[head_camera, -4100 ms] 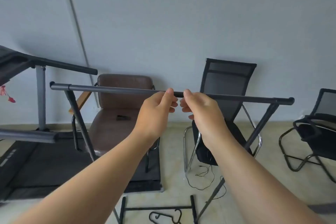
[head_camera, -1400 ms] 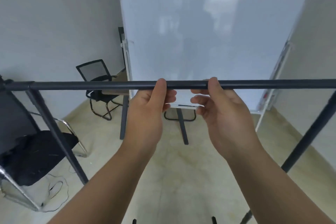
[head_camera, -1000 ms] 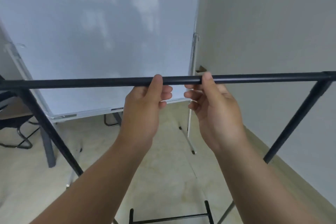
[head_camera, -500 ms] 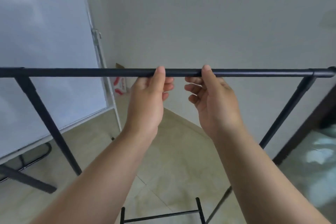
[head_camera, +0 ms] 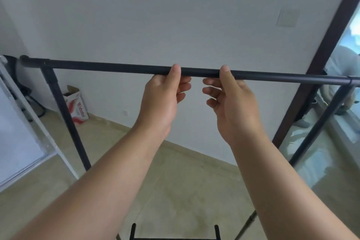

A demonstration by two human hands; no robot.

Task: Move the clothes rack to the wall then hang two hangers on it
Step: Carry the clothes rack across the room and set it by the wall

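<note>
Clothes rack, one; top bar in two hands' closed grip, left hand, right hand; hangers perhaps out of view.

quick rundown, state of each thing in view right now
clothes rack: upright, top bar held, no hangers visible on it
left hand: gripping the top bar
right hand: thumb on the bar, fingers loosely curled beneath
cardboard box: on the floor by the wall, top flap open
whiteboard: standing at the left edge
</note>
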